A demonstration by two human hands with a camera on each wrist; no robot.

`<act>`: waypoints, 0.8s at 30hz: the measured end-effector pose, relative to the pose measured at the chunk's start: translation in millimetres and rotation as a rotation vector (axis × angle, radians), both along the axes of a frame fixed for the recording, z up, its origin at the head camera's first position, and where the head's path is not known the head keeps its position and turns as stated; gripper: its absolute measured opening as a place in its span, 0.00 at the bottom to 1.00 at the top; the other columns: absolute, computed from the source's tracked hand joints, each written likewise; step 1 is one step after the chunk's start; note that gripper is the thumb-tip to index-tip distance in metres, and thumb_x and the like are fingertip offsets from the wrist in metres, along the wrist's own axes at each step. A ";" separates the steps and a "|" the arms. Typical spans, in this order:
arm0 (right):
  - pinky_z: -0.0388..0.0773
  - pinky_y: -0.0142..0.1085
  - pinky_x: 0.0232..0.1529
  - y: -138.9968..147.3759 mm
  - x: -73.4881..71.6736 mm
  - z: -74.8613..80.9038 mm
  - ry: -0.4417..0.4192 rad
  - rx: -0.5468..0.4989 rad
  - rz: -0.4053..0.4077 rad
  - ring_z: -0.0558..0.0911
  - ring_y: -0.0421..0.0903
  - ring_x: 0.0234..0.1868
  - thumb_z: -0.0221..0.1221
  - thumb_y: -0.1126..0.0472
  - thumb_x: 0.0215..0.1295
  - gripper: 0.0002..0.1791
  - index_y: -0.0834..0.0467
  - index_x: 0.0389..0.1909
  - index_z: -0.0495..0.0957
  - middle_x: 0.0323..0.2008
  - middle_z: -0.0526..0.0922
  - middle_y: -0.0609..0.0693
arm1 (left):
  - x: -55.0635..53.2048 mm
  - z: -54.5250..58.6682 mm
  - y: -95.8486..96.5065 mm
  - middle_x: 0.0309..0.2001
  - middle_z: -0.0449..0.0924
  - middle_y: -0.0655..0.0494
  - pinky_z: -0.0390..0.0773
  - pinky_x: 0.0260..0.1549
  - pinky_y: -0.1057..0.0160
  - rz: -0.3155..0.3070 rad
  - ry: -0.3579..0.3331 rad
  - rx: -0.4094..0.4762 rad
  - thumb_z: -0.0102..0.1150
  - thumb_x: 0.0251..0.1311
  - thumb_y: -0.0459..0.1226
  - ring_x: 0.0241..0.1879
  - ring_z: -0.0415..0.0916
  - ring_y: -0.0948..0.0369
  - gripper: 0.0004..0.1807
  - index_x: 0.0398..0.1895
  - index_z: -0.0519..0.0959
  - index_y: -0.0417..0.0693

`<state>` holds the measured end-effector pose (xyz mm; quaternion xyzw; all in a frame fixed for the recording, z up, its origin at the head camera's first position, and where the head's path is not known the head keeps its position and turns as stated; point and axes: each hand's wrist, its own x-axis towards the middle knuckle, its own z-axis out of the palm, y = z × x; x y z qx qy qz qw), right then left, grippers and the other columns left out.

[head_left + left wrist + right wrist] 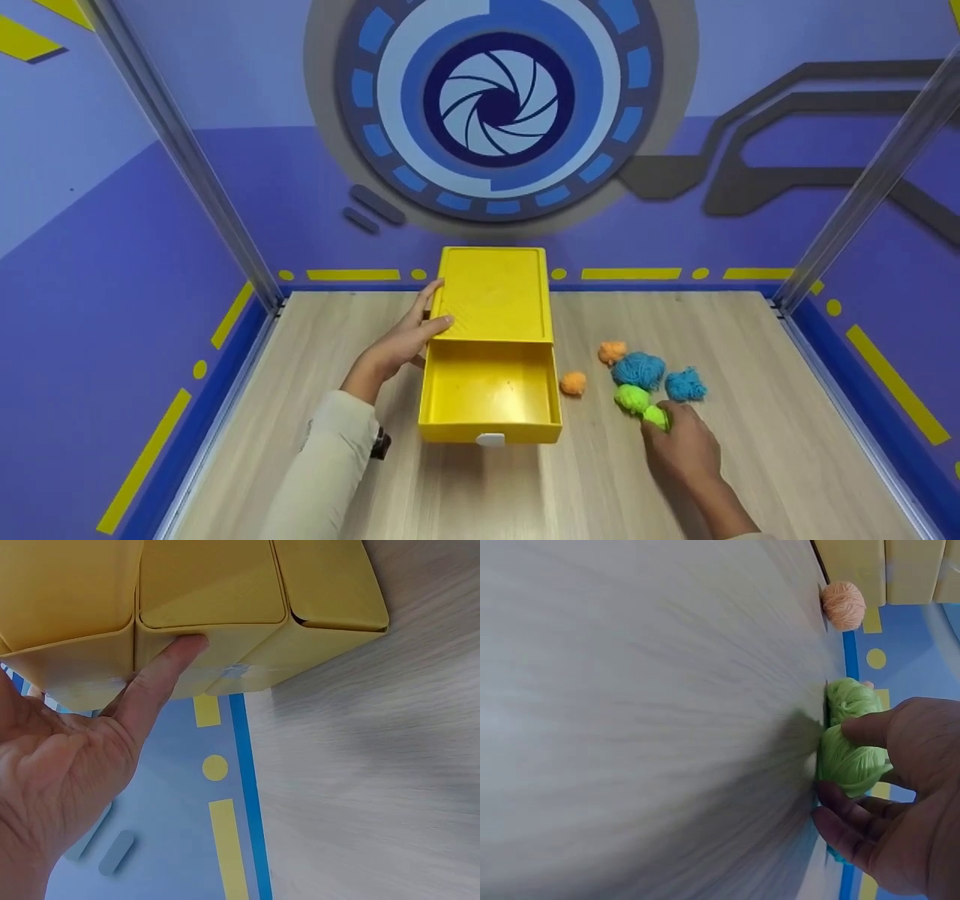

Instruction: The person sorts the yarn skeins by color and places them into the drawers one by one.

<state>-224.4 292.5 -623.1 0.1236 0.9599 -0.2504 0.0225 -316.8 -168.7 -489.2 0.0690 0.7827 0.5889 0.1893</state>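
A yellow drawer box (495, 296) stands at the middle of the table, its drawer (491, 433) pulled out toward me and its bare bottom showing. My left hand (401, 341) rests against the box's left side, the thumb straight over the top edge; the other fingers are mostly hidden. To the right of the box, my right hand (686, 442) pinches a green yarn ball (851, 761) between thumb and fingers, low at the table. A second green yarn ball (631, 399) touches it. Just beyond lie a large blue yarn ball (639, 370) and a smaller blue one (685, 384).
Two orange yarn balls lie nearby: one (573, 383) beside the drawer, another (612, 352) behind it near the large blue ball. A white handle (490, 439) sits on the drawer's front. Purple-blue printed walls (247, 195) enclose the wooden table (765, 450) at the back and sides.
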 end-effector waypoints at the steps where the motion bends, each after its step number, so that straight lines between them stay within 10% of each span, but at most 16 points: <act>1: 0.76 0.58 0.50 -0.6 -0.2 -0.7 0.004 0.003 0.001 0.80 0.61 0.53 0.64 0.52 0.64 0.27 0.62 0.60 0.76 0.54 0.80 0.64 | 0.2 -0.1 -0.3 0.81 0.37 0.61 0.83 0.42 0.46 0.001 0.000 0.002 0.55 0.64 0.62 0.69 0.66 0.46 0.40 0.71 0.41 1.00; 24: 0.73 0.61 0.54 -4.6 5.6 2.6 0.067 -0.053 -0.025 0.78 0.64 0.56 0.63 0.53 0.65 0.28 0.59 0.64 0.73 0.55 0.78 0.64 | -0.2 -0.8 -0.2 0.80 0.40 0.59 0.83 0.44 0.42 -0.003 -0.011 0.017 0.56 0.64 0.61 0.67 0.70 0.45 0.41 0.71 0.40 0.99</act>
